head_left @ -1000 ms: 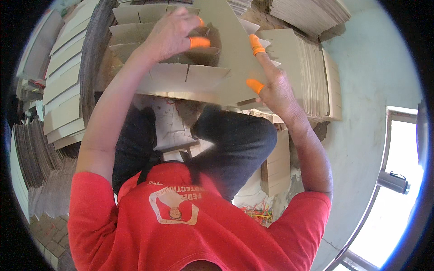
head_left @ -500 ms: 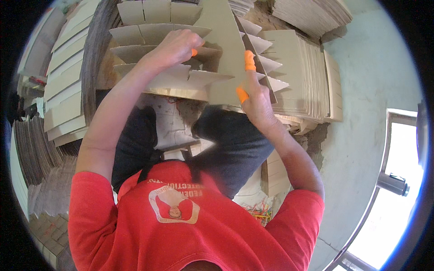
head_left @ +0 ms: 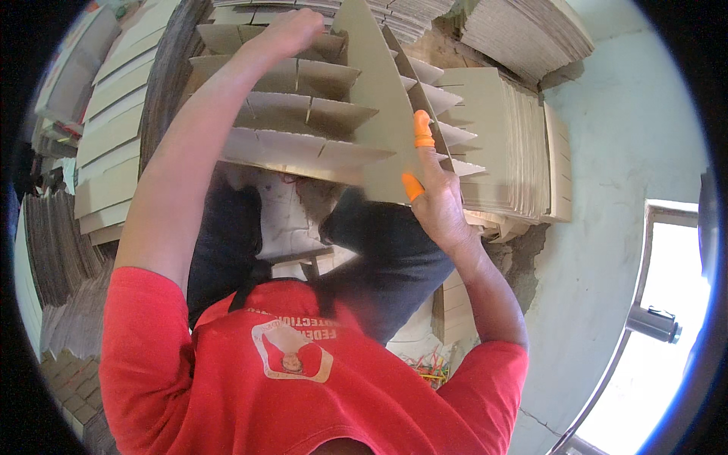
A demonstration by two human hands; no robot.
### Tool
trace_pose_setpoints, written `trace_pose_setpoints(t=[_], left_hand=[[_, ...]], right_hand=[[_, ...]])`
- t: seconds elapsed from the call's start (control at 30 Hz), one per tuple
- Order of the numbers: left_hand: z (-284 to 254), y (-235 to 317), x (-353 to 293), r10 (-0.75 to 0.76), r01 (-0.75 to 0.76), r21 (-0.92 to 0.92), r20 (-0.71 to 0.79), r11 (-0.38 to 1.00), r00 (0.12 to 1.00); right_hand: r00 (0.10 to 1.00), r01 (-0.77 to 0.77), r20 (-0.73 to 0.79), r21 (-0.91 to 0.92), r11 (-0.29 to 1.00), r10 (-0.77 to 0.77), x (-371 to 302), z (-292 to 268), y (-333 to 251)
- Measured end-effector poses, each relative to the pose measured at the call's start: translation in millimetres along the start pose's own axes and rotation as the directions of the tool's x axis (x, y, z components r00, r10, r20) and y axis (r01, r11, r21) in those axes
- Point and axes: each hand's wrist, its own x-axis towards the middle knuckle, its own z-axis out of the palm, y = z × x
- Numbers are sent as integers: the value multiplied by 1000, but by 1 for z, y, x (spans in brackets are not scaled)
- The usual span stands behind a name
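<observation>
Upright slotted cardboard divider strips stand in rows, crossed by a long tan cardboard panel. My right hand grips the near end of this panel, the thumb on its left face and the index finger stretched along it. Orange finger covers sit on that thumb and index finger. At the far end, my left hand is closed over the farthest strip. Its fingertips are hidden, so what they hold cannot be made out. The strips' pointed ends stick out to the panel's right, past a second, darker upright panel.
Stacks of flat slotted cardboard stand on the right by a pale wall. More cardboard stacks line the left side. Another pile lies at the far right. My legs are just below the dividers. Coloured bands lie low on the floor.
My left hand has moved away from me, from the nearer strips to the farthest one. My right hand remains on the panel, slightly lower in view. The dividers appear shifted a little toward me.
</observation>
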Motion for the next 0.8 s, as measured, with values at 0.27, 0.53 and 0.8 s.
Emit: trace_pose_setpoints(t=[0.27, 0.53, 0.8], left_hand=[[-15, 1, 0, 82, -78, -48, 71, 996, 994], [-36, 28, -12, 109, -154, -178, -240, 972, 965], [-29, 94, 20, 429, -473, -34, -367, 881, 826]], right_hand=[[981, 147, 134, -36, 988, -141, 16, 12, 22], [851, -37, -525, -58, 998, 1, 7, -32, 105], [853, -521, -419, -711, 472, 311, -19, -41, 183]])
